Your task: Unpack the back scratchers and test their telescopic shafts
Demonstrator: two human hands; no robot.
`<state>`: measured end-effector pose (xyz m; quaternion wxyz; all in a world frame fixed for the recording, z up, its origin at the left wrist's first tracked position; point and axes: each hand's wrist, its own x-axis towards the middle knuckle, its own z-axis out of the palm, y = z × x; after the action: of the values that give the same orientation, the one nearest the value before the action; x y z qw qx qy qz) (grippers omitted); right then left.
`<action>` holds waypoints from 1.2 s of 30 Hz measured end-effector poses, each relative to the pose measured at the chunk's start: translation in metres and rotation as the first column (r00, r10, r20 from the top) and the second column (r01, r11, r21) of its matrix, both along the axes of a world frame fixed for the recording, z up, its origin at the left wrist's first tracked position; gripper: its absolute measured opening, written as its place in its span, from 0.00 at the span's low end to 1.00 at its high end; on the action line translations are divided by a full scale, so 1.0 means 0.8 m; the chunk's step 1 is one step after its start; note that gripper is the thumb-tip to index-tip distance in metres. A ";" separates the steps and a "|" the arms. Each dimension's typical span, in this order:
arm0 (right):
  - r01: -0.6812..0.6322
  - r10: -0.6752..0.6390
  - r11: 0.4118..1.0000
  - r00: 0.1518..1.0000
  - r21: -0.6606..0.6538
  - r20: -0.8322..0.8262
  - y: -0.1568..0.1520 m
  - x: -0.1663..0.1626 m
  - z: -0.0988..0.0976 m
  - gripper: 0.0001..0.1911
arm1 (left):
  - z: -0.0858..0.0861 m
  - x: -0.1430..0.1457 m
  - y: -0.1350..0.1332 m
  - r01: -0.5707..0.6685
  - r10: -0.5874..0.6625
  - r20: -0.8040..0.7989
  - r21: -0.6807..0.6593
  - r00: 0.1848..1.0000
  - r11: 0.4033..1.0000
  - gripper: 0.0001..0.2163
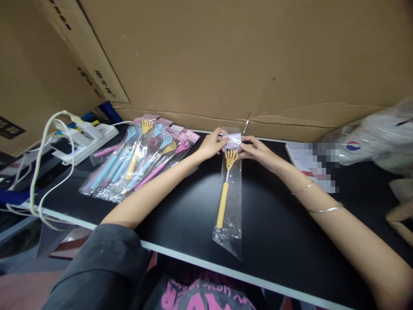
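A yellow back scratcher with a hand-shaped head lies in a clear plastic bag on the black table. Across the bag's top is a small purple printed card. My left hand pinches the card's left edge, thumb on its face. At the right edge, my right hand closes its fingers on the same card. Left of my arms lies a pile of bagged back scratchers in blue, yellow, pink and purple, their cards toward the back.
A white power strip with cables stands at the table's left end. Cardboard rises along the back. To the right are a printed sheet, partly blurred, and a plastic-wrapped white bundle. The table's pale edge runs in front.
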<state>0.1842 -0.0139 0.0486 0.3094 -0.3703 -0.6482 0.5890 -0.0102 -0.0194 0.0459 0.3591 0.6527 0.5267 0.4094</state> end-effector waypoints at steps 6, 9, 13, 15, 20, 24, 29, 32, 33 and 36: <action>-0.148 0.171 0.975 0.976 -0.167 0.134 -0.037 -0.016 0.016 0.25 | 0.029 -0.064 -0.013 -0.236 0.239 0.149 -0.040 0.959 0.971 0.05; -0.173 0.193 0.977 0.966 -0.124 0.172 -0.052 -0.020 0.011 0.26 | 0.030 -0.100 -0.030 -0.305 0.309 0.122 -0.053 0.943 0.951 0.06; -0.274 0.268 0.962 0.936 -0.006 0.229 -0.068 -0.019 0.002 0.23 | 0.028 -0.146 -0.067 -0.327 0.336 -0.168 0.081 0.927 0.942 0.13; -0.307 0.257 0.944 0.915 0.121 0.310 -0.073 -0.017 0.001 0.20 | 0.031 -0.164 -0.088 -0.282 0.312 -0.386 0.135 0.868 0.950 0.18; -0.385 0.168 0.859 0.835 0.337 0.524 -0.080 -0.017 0.006 0.13 | 0.047 -0.173 -0.130 -0.080 0.305 -0.779 0.314 0.548 0.946 0.24; -0.389 0.034 0.799 0.791 0.459 0.610 -0.084 -0.019 0.002 0.12 | 0.043 -0.142 -0.135 0.267 0.172 -0.871 0.321 0.461 0.908 0.25; -0.342 0.008 0.807 0.821 0.481 0.571 -0.093 -0.022 -0.004 0.12 | 0.024 -0.101 -0.122 0.569 0.010 -0.931 0.232 0.366 0.789 0.22; -0.267 0.049 0.858 0.893 0.438 0.448 -0.098 -0.024 -0.005 0.11 | 0.021 -0.088 -0.121 0.667 0.090 -0.945 0.287 0.314 0.687 0.16; -0.234 0.062 0.884 0.916 0.404 0.397 -0.100 -0.026 -0.006 0.10 | 0.021 -0.085 -0.122 0.695 0.128 -0.947 0.304 0.294 0.651 0.14; -0.146 0.083 0.959 0.965 0.243 0.250 -0.104 -0.036 -0.007 0.08 | 0.020 -0.080 -0.127 0.764 0.214 -0.947 0.321 0.241 0.560 0.14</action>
<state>0.1554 -0.0967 0.0427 0.2407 -0.3559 -0.7725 0.4676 -0.0743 -0.1206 0.0617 -0.2569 0.9321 0.2519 0.0413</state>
